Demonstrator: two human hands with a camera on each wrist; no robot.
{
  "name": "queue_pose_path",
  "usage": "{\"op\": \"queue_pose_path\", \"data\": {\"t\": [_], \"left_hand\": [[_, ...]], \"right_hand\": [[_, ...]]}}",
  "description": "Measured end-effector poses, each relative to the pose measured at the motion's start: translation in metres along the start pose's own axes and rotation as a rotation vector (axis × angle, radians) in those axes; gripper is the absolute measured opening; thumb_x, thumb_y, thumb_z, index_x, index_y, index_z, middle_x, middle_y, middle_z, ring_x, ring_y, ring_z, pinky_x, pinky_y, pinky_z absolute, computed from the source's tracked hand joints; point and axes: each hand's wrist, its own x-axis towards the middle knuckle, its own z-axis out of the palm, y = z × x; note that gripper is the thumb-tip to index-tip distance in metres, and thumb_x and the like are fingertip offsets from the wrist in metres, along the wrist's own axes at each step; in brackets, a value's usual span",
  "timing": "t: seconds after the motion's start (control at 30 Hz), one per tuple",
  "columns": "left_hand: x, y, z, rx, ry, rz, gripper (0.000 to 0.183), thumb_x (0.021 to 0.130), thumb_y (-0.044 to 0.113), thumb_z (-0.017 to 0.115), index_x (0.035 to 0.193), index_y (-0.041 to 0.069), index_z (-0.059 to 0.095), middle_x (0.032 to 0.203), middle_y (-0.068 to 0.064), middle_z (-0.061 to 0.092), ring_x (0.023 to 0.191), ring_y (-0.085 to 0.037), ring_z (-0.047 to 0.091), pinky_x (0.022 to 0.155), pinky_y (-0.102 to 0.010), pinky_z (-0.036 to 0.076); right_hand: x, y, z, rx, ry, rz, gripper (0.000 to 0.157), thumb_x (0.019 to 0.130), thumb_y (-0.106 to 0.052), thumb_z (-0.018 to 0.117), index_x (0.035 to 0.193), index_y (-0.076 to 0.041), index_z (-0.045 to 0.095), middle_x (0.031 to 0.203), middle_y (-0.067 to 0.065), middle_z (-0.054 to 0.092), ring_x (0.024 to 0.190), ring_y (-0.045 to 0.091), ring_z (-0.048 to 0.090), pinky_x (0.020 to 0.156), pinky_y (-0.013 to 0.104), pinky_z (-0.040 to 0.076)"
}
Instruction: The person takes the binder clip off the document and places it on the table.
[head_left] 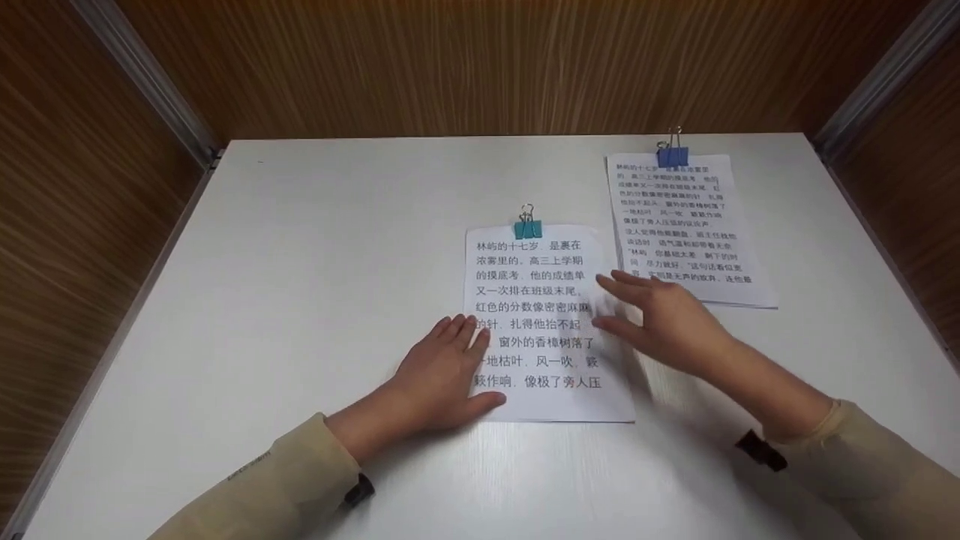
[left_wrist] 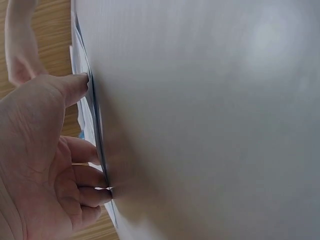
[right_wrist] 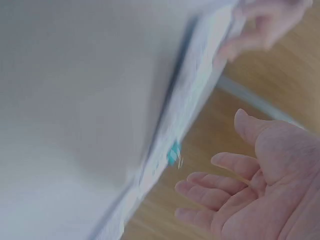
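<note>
A stack of printed sheets [head_left: 536, 401] lies on the table, held at its top edge by a teal binder clip [head_left: 528, 229]. My left hand [head_left: 442, 375] rests on the stack's left edge, thumb and fingertips on the paper; the left wrist view has the thumb and fingers [left_wrist: 92, 176] along that edge. Over the stack's right edge hovers my right hand [head_left: 675, 322], fingers spread and relaxed, holding nothing. In the right wrist view, that hand [right_wrist: 260, 185] appears apart from the paper, with the teal clip beyond its fingers.
A second stack of printed sheets [head_left: 679, 225] with a blue binder clip [head_left: 673, 156] lies at the back right, close beside the first. The white table [head_left: 337, 225] is bordered by wood-grain panels [head_left: 480, 67] at the back and sides.
</note>
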Motion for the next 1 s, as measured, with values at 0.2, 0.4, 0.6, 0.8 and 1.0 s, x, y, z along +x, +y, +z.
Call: {"op": "queue_pose_path", "data": {"t": [0.2,0.4,0.6,0.8,1.0], "left_hand": [[-0.002,-0.001,-0.001,-0.006,0.004,-0.004,0.092,0.102,0.066,0.052,0.161,-0.002,0.04,0.166,-0.027,0.035,0.157,-0.04,0.029,0.131,-0.049,0.018],[-0.001,0.0,-0.001,0.0,0.004,-0.006,0.092,0.102,0.067,0.051,0.162,-0.001,0.039,0.167,-0.026,0.035,0.158,-0.039,0.028,0.131,-0.048,0.017],[0.0,0.001,-0.001,0.0,-0.006,-0.007,0.092,0.102,0.067,0.051,0.163,0.0,0.038,0.168,-0.025,0.033,0.158,-0.039,0.028,0.131,-0.048,0.016],[0.0,0.001,-0.001,0.009,-0.013,-0.013,0.093,0.102,0.069,0.05,0.163,0.0,0.038,0.168,-0.025,0.033,0.158,-0.038,0.027,0.131,-0.047,0.016],[0.0,0.0,-0.002,0.008,-0.025,-0.014,0.093,0.102,0.069,0.048,0.163,0.0,0.037,0.169,-0.025,0.031,0.159,-0.038,0.026,0.131,-0.047,0.015]], "right_hand": [[0.04,0.021,-0.018,0.067,0.09,-0.017,0.056,0.097,-0.024,0.081,0.146,-0.004,0.064,0.14,0.02,0.066,0.071,0.03,0.07,0.073,0.043,0.058],[0.073,0.046,-0.018,0.128,0.068,0.009,0.06,0.096,-0.024,0.082,0.148,-0.005,0.062,0.14,0.02,0.066,0.112,0.041,0.073,0.102,0.053,0.054],[0.098,0.071,-0.01,0.247,0.002,0.112,0.07,0.096,-0.026,0.082,0.156,-0.006,0.052,0.144,0.022,0.064,0.132,0.043,0.061,0.115,0.056,0.044],[0.112,0.083,-0.005,0.328,-0.066,0.198,0.079,0.096,-0.032,0.082,0.163,-0.014,0.044,0.149,0.02,0.06,0.137,0.041,0.057,0.113,0.054,0.047],[0.121,0.089,0.002,0.32,-0.089,0.19,0.083,0.093,-0.029,0.085,0.163,-0.014,0.044,0.147,0.016,0.064,0.131,0.036,0.06,0.104,0.045,0.048]]}}
